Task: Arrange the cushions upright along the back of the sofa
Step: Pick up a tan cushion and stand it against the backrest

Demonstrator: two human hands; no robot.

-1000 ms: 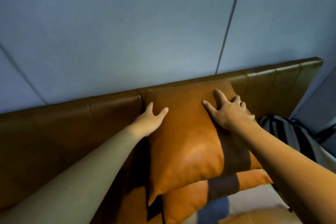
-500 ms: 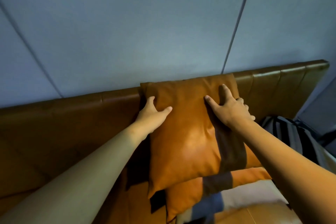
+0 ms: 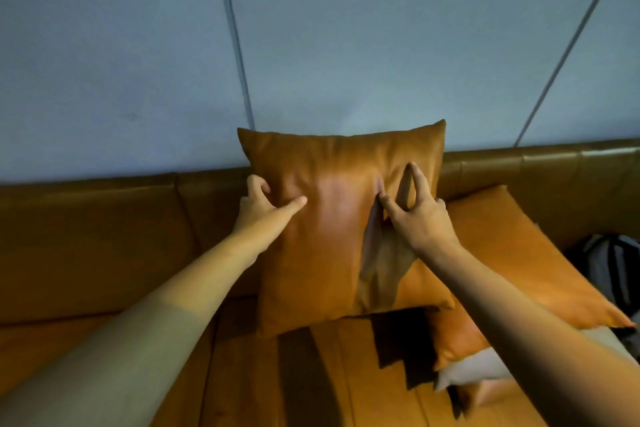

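Note:
An orange leather cushion (image 3: 325, 239) with a brown band stands upright against the sofa back (image 3: 104, 215), its top edge above the backrest. My left hand (image 3: 265, 208) grips its left side, thumb pressed into the front. My right hand (image 3: 414, 208) pinches the brown band on the cushion's right part. A second orange cushion (image 3: 512, 260) lies tilted to the right, partly behind the first. A pale cushion (image 3: 485, 367) pokes out beneath it.
The brown sofa seat (image 3: 263, 378) stretches below the cushions. A grey-blue panelled wall (image 3: 346, 62) rises behind the backrest. A dark striped bag (image 3: 609, 270) sits at the far right of the sofa.
The orange cushion has been lifted and moved left off the pile, standing upright on the seat. Both hands shifted from flat on it to gripping its sides.

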